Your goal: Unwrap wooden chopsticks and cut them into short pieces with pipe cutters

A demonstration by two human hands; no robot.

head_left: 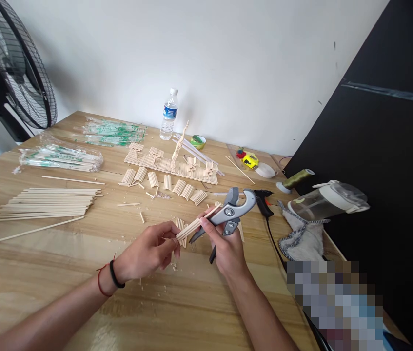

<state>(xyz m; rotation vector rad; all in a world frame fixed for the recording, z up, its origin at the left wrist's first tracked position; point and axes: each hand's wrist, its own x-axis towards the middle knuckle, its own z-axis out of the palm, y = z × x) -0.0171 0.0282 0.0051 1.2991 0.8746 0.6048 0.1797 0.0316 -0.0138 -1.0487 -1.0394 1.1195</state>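
Note:
My left hand (155, 247) is closed around one end of a small bundle of thin wooden sticks (190, 230). The other end of the bundle reaches my right hand (230, 248), where thumb and fingers steady it. That same hand grips a grey pipe cutter (241, 208), its curved jaw pointing up and to the right, away from the sticks. Just beneath the bundle lies a short-stick panel (181, 225), partly covered by my left fingers. Farther back stands a long model of glued sticks (151, 163), with several small panels (167, 183) in front of it.
Loose sticks (49, 204) are piled at left, near plastic-wrapped bundles (63, 158). A water bottle (168, 117) stands by the wall. On the right are a glue gun (264, 204) with its cord, a tape measure (249, 160), a thread spool (297, 179), a cloth (303, 239) and a clear jug (323, 202).

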